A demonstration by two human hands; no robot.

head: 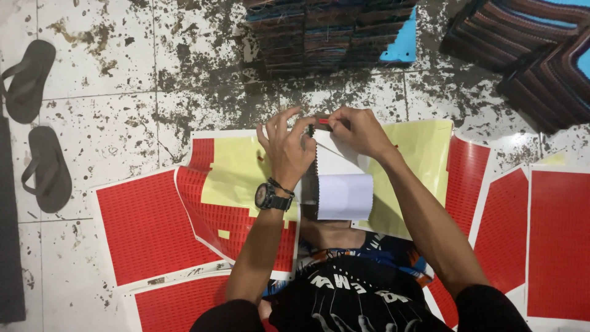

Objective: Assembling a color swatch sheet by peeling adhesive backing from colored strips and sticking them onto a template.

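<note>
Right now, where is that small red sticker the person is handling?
In the head view, the small red sticker sits pinched at the right hand fingertips, just above the white booklet, beside the left hand.

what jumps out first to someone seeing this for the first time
Bright red sticker sheets fan out across the stained tile floor. At the centre the left hand and right hand pinch a small red sticker above a white card. Dark striped cloth stacks sit at the top, sandals on the left.

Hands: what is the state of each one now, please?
Left hand: fingers closed on the top of a white card.
Right hand: fingers pinching a small red sticker.
</note>
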